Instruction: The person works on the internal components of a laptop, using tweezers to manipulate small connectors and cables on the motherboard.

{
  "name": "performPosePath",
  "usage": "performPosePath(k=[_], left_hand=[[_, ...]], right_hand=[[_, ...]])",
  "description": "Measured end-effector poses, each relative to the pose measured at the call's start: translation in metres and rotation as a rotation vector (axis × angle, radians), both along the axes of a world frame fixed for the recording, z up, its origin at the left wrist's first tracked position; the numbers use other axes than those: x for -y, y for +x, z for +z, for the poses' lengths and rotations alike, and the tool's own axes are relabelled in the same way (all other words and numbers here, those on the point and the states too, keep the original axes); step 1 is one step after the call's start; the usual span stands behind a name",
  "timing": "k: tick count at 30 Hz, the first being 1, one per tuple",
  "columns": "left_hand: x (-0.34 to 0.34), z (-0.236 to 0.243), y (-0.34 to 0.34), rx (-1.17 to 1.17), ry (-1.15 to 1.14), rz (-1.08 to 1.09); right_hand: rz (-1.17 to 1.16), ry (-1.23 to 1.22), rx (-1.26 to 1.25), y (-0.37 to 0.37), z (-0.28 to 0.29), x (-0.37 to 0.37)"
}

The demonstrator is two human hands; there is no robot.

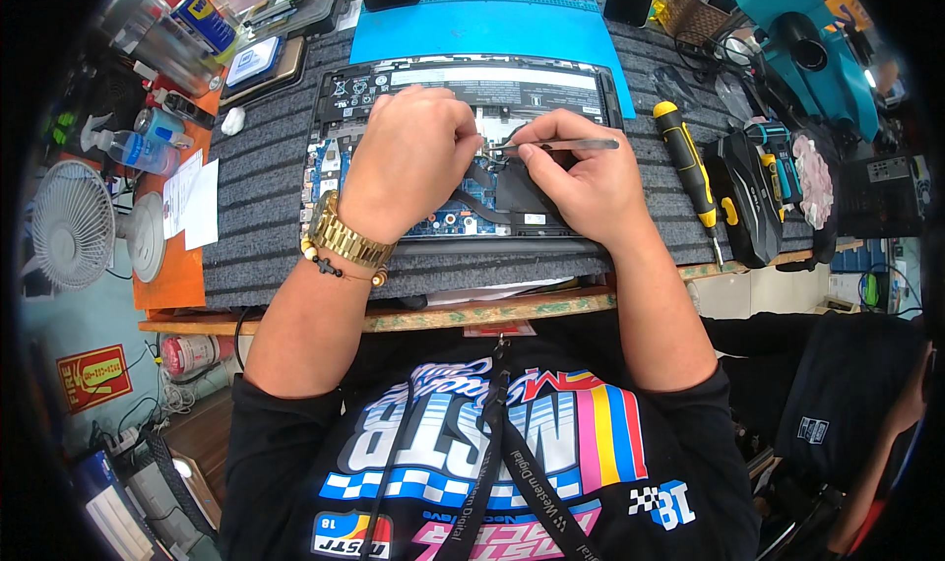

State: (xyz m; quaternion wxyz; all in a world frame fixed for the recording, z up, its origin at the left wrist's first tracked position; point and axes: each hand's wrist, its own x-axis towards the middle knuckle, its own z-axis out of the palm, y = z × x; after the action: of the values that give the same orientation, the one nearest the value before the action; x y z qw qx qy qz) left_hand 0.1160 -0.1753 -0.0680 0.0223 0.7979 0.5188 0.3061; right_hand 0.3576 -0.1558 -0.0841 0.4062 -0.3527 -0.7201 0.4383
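An opened laptop [340,256] lies on the grey striped mat, its insides facing up. A black battery [551,91] spans its far side, and parts of a blue circuit board [327,172] show nearer to me. My left hand [418,157] is curled over the middle of the laptop, thumb and forefinger pinched at its centre; whatever they hold is hidden. In my right hand [588,177] is a pair of slim metal tweezers [586,145], held almost level. Their tips meet the spot beside my left fingertips. A dark flat cable [477,205] runs just below there.
A yellow-black screwdriver [684,157] and a black tool case [745,197] lie to the right. At the left are a white fan [74,221], a spray bottle [138,150] and papers [202,202]. A blue sheet [472,39] lies behind the laptop. The wooden table edge [433,315] runs close to me.
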Motion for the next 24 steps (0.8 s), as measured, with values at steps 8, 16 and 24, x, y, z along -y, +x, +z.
performPosePath(k=[8,16,24], left_hand=[[0.0041,-0.0017,0.0003,-0.005,-0.002,-0.01],[0.0003,0.0003,0.0,0.005,0.001,-0.007],[0.0024,0.0021,0.0005,-0.024,-0.122,0.038]], right_hand=[[0.04,0.046,-0.012,0.0015,-0.0032,0.0033],[0.019,0.134,0.005,0.0002,-0.0033,-0.0024],[0.039,0.154,0.031,0.0008,-0.005,-0.0048]])
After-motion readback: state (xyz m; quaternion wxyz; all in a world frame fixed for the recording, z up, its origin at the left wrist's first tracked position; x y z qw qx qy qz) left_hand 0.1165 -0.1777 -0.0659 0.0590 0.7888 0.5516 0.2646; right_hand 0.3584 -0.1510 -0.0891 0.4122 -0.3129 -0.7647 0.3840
